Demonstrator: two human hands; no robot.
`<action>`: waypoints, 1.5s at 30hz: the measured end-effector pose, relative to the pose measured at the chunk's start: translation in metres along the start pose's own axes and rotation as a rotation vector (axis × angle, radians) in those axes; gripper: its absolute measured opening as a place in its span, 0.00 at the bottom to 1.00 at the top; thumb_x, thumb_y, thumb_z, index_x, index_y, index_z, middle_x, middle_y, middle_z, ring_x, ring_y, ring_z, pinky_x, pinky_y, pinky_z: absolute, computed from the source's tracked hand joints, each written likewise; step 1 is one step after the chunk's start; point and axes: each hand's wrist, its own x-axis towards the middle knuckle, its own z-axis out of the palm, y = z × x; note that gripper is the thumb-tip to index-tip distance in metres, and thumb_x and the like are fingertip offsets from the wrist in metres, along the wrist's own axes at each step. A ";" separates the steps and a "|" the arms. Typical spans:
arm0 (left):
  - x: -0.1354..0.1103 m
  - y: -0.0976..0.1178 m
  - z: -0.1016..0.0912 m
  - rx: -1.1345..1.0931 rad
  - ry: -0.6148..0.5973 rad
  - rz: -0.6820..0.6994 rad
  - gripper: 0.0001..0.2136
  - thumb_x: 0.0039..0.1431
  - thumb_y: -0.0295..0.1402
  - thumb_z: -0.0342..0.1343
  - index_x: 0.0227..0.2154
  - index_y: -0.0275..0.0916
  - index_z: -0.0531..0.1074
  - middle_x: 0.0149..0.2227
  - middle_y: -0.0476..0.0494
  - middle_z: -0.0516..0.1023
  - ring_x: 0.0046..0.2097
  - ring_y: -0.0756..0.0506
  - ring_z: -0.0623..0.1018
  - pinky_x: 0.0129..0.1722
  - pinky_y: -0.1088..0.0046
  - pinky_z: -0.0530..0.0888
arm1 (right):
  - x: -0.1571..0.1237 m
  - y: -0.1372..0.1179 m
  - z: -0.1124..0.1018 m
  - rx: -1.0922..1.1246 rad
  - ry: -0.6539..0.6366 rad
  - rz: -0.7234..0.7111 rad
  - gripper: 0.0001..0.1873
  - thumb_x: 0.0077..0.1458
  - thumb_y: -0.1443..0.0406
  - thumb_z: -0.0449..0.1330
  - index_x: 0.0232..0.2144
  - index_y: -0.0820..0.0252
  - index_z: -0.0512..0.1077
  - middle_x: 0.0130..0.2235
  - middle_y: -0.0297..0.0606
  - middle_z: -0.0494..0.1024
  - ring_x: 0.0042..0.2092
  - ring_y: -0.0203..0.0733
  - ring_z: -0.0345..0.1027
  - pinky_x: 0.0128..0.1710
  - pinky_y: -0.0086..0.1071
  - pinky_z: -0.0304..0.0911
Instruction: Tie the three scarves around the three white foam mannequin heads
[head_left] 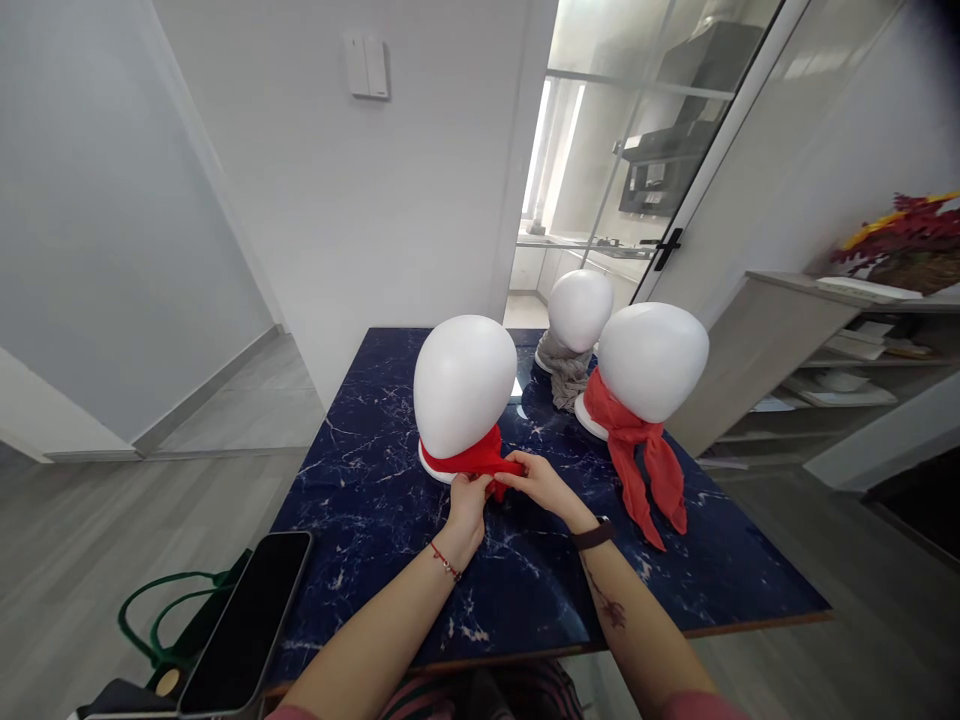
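A white mannequin head [465, 385] stands on the table in front of me, with a bright red scarf [480, 456] wrapped around its neck. My left hand [468, 508] pinches the scarf just below the head's front. Close beside it, my right hand [541, 482] grips the same scarf on the right, fingers closed on the fabric. Part of the scarf is hidden behind my fingers. To the right, a second white head [654, 360] wears a coral-red scarf [630, 440] tied with two hanging ends. Behind that, a third head [581, 310] has a grey scarf [564, 375] around its neck.
The dark blue marbled table [375, 530] ends at a front edge near my body. A phone [247, 620] and a green-handled bag [180, 610] are at the left. A shelf unit [795, 350] stands right, near a glass door [600, 180].
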 end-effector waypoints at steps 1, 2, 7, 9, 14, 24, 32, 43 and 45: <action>0.000 0.000 -0.001 0.008 0.010 0.007 0.03 0.34 0.22 0.59 0.17 0.33 0.70 0.18 0.49 0.72 0.22 0.54 0.68 0.24 0.78 0.64 | -0.001 0.000 -0.004 -0.010 -0.019 -0.006 0.13 0.50 0.56 0.60 0.29 0.61 0.71 0.25 0.31 0.72 0.26 0.33 0.61 0.26 0.27 0.55; -0.001 0.001 -0.001 0.016 0.018 0.014 0.04 0.35 0.23 0.59 0.18 0.33 0.70 0.19 0.49 0.73 0.22 0.54 0.68 0.24 0.78 0.64 | -0.002 0.002 -0.008 -0.021 -0.027 -0.017 0.12 0.50 0.57 0.60 0.28 0.62 0.71 0.25 0.31 0.72 0.26 0.33 0.61 0.27 0.27 0.55; -0.009 0.008 0.002 0.004 0.019 0.009 0.07 0.35 0.25 0.63 0.22 0.32 0.72 0.22 0.47 0.75 0.23 0.54 0.69 0.24 0.79 0.64 | -0.002 0.009 -0.025 -0.102 0.177 -0.077 0.07 0.51 0.63 0.57 0.30 0.60 0.72 0.30 0.34 0.74 0.31 0.37 0.65 0.32 0.29 0.59; -0.012 0.011 0.003 -0.053 0.013 -0.024 0.08 0.35 0.25 0.65 0.22 0.32 0.72 0.22 0.47 0.75 0.24 0.54 0.70 0.25 0.79 0.66 | -0.001 0.011 -0.025 -0.181 0.278 -0.109 0.06 0.50 0.66 0.56 0.30 0.60 0.72 0.31 0.35 0.73 0.32 0.38 0.65 0.32 0.30 0.59; -0.013 0.016 0.003 -0.174 0.000 -0.113 0.08 0.34 0.24 0.66 0.18 0.32 0.71 0.19 0.49 0.73 0.23 0.55 0.70 0.26 0.80 0.68 | 0.004 0.010 0.001 -0.296 0.231 -0.172 0.06 0.47 0.71 0.55 0.25 0.60 0.71 0.30 0.35 0.70 0.31 0.37 0.64 0.33 0.30 0.59; -0.010 0.019 0.010 -0.197 0.148 -0.171 0.07 0.45 0.30 0.64 0.22 0.33 0.71 0.22 0.47 0.74 0.23 0.55 0.72 0.24 0.80 0.70 | 0.009 0.005 0.029 -0.323 0.300 -0.116 0.10 0.40 0.76 0.52 0.15 0.58 0.63 0.25 0.33 0.63 0.27 0.35 0.56 0.29 0.29 0.53; -0.011 0.014 0.010 -0.149 0.149 -0.095 0.04 0.47 0.27 0.61 0.24 0.32 0.70 0.22 0.47 0.74 0.21 0.55 0.71 0.22 0.79 0.70 | 0.009 -0.002 0.026 0.504 0.143 0.212 0.07 0.46 0.63 0.56 0.24 0.61 0.72 0.25 0.34 0.73 0.27 0.35 0.64 0.31 0.30 0.60; -0.016 0.004 0.010 -0.173 0.085 -0.018 0.11 0.39 0.28 0.67 0.25 0.32 0.72 0.28 0.45 0.77 0.27 0.53 0.75 0.30 0.77 0.73 | 0.021 -0.009 0.033 0.899 0.198 0.392 0.04 0.44 0.66 0.61 0.25 0.59 0.69 0.27 0.34 0.77 0.25 0.35 0.66 0.24 0.27 0.60; -0.017 0.003 0.009 -0.190 0.077 0.003 0.11 0.38 0.27 0.68 0.25 0.32 0.72 0.29 0.44 0.77 0.29 0.52 0.76 0.32 0.76 0.74 | 0.022 -0.007 0.030 0.937 0.167 0.406 0.04 0.46 0.65 0.59 0.28 0.59 0.70 0.30 0.36 0.78 0.28 0.37 0.69 0.26 0.29 0.63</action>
